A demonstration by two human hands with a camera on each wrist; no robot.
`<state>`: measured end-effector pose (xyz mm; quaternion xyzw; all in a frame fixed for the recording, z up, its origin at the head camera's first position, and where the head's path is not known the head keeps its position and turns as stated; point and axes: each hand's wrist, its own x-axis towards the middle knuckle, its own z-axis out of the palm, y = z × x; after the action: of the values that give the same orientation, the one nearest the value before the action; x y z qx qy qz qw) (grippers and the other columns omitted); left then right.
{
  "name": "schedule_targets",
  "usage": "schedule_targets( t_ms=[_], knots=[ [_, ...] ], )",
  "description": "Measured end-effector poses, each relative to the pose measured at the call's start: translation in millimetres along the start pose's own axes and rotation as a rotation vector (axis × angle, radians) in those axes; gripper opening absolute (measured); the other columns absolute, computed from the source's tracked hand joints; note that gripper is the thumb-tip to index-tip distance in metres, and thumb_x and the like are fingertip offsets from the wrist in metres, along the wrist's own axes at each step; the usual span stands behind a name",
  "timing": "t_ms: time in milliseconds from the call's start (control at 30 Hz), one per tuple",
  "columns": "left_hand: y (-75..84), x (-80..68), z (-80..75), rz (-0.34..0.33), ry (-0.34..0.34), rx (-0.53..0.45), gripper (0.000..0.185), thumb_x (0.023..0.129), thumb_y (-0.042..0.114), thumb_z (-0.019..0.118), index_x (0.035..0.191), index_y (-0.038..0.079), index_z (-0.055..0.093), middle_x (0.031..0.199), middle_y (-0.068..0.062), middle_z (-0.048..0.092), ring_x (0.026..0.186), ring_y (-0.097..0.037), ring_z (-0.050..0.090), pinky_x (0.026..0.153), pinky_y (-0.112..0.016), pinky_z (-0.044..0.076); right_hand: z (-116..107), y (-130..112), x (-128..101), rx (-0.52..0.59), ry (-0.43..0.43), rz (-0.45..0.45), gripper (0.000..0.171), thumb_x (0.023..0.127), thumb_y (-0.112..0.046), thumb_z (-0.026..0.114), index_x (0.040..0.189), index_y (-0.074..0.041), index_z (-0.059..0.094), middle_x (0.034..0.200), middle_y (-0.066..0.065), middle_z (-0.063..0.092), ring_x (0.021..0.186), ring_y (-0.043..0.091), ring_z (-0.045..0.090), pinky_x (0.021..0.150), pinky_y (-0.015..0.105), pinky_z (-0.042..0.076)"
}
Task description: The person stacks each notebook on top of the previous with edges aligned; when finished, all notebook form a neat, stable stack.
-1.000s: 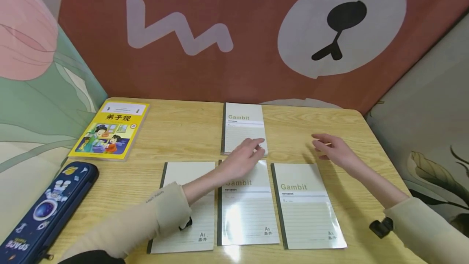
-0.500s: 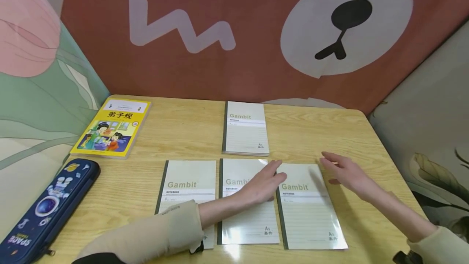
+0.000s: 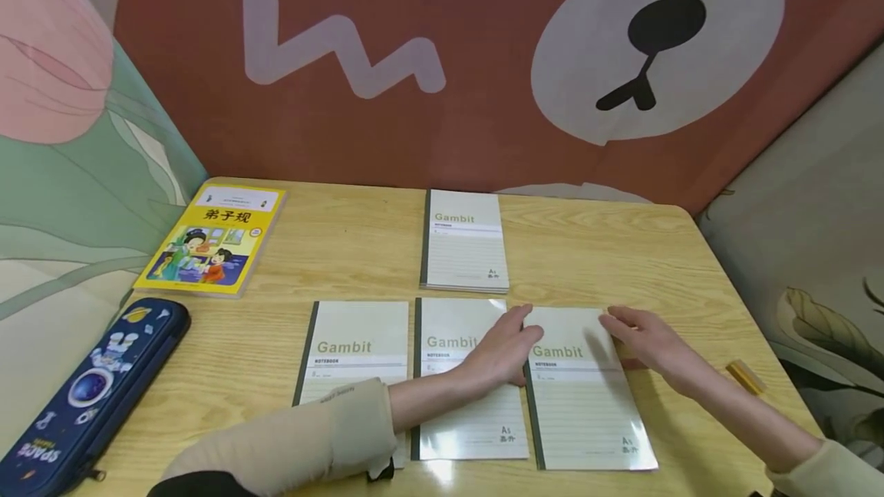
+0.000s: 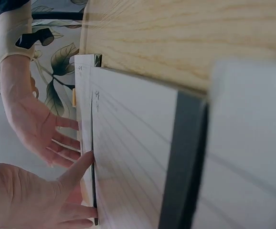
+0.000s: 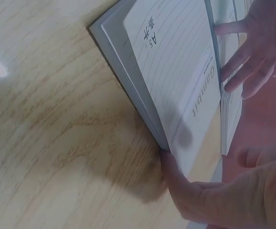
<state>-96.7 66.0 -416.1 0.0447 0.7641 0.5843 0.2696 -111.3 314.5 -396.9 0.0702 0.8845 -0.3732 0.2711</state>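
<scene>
Three white Gambit notebooks with dark spines lie in a row: a left notebook point(image 3: 359, 324), a middle notebook point(image 3: 473, 424) and a right notebook point(image 3: 587, 416). My left hand point(image 3: 500, 347) reaches over the middle one, its fingers loosely spread at the right notebook's spine edge. On the opposite side, my right hand point(image 3: 652, 347) touches that notebook's upper right edge. In the right wrist view, the thumb point(image 5: 176, 176) meets the corner of the right notebook point(image 5: 176, 71), whose cover is slightly raised from its pages. The left forearm hides part of the left notebook.
Behind the row sits a small stack of Gambit notebooks point(image 3: 466, 251). At the left are a yellow picture book point(image 3: 207, 244) and a navy space pencil case point(image 3: 90, 397). A small golden-brown block point(image 3: 746, 376) lies beside the right forearm. A red wall point(image 3: 331, 144) borders the table's back.
My left hand has moved from near the back stack, right and nearer, to the right notebook's spine. My right hand has come down to that notebook's right edge. The golden-brown block has come into view.
</scene>
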Motion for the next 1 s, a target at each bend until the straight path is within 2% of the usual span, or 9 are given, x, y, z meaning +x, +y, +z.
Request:
schedule_targets(
  t_ms=[67,200,300,400,533,667,800,900,1000],
  knots=[
    [0.2,0.4,0.7,0.002,0.008,-0.016,0.065,0.1,0.036,0.047,0.159,0.01,0.037,0.166,-0.01,0.036,0.137,-0.031,0.052,0.067,-0.035,0.062,-0.4,0.2,0.0,-0.004,0.011,0.017,0.076,0.112,-0.041,0.037,0.155,0.019,0.019,0.16,0.043,0.02,0.145,0.058,0.032,0.099,0.051,0.059],
    [-0.1,0.9,1.5,-0.004,0.031,-0.067,0.065,0.101,0.037,0.049,0.159,0.009,0.038,0.166,-0.013,0.035,0.137,-0.034,0.052,0.061,-0.036,0.063,-1.4,1.9,1.0,-0.016,0.037,0.036,0.074,0.111,-0.041,0.041,0.153,0.018,0.028,0.155,0.041,0.033,0.135,0.05,0.048,0.095,0.048,0.061],
    [-1.1,1.0,1.3,-0.011,0.053,-0.125,0.065,0.101,0.033,0.05,0.158,0.006,0.037,0.165,-0.018,0.035,0.144,-0.036,0.045,0.064,-0.036,0.065,-2.8,4.6,2.4,-0.026,0.036,0.046,0.072,0.111,-0.04,0.041,0.152,0.017,0.03,0.153,0.039,0.036,0.132,0.046,0.05,0.097,0.049,0.06],
    [-2.0,0.9,-0.5,-0.008,0.055,-0.164,0.065,0.101,0.031,0.05,0.159,0.004,0.037,0.166,-0.02,0.034,0.148,-0.038,0.04,0.07,-0.036,0.066,-4.7,7.4,4.2,-0.028,0.028,0.057,0.071,0.111,-0.038,0.04,0.154,0.016,0.027,0.156,0.04,0.03,0.137,0.05,0.045,0.1,0.052,0.058],
    [-1.1,2.2,-4.6,-0.001,0.016,-0.217,0.053,0.102,0.028,0.049,0.148,0.003,0.052,0.154,-0.018,0.051,0.14,-0.033,0.052,0.083,-0.037,0.065,-7.4,8.6,6.2,-0.033,0.034,0.051,0.069,0.111,-0.035,0.039,0.158,0.012,0.021,0.159,0.041,0.024,0.139,0.05,0.042,0.098,0.049,0.059],
    [2.6,5.8,-8.4,-0.015,-0.012,-0.298,0.037,0.103,0.022,0.049,0.126,0.0,0.068,0.128,-0.014,0.069,0.12,-0.024,0.067,0.096,-0.036,0.061,-11.5,3.8,7.5,-0.039,0.049,0.033,0.067,0.111,-0.032,0.039,0.16,0.008,0.016,0.161,0.04,0.024,0.138,0.048,0.045,0.096,0.047,0.059],
    [9.7,9.9,-13.9,0.0,-0.032,-0.329,0.038,0.103,0.022,0.049,0.129,0.001,0.067,0.128,-0.011,0.07,0.123,-0.021,0.065,0.107,-0.038,0.055,-16.9,-6.1,8.2,-0.018,0.074,-0.001,0.067,0.111,-0.029,0.041,0.161,0.006,0.014,0.161,0.038,0.027,0.133,0.045,0.052,0.093,0.045,0.061],
    [17.2,11.6,-20.6,0.001,-0.078,-0.329,0.049,0.106,0.027,0.047,0.149,0.004,0.051,0.152,-0.011,0.056,0.137,-0.025,0.056,0.111,-0.044,0.053,-21.8,-15.8,9.4,-0.003,0.097,-0.038,0.066,0.11,-0.025,0.041,0.161,0.006,0.013,0.158,0.039,0.032,0.13,0.044,0.056,0.092,0.045,0.062],
    [23.7,13.2,-30.0,-0.023,-0.114,-0.293,0.064,0.107,0.033,0.047,0.163,0.008,0.026,0.17,-0.011,0.028,0.125,-0.027,0.063,0.102,-0.043,0.058,-27.0,-27.3,12.3,0.007,0.112,-0.072,0.065,0.11,-0.024,0.041,0.161,0.005,0.014,0.156,0.038,0.036,0.131,0.043,0.055,0.093,0.046,0.061]
  ],
)
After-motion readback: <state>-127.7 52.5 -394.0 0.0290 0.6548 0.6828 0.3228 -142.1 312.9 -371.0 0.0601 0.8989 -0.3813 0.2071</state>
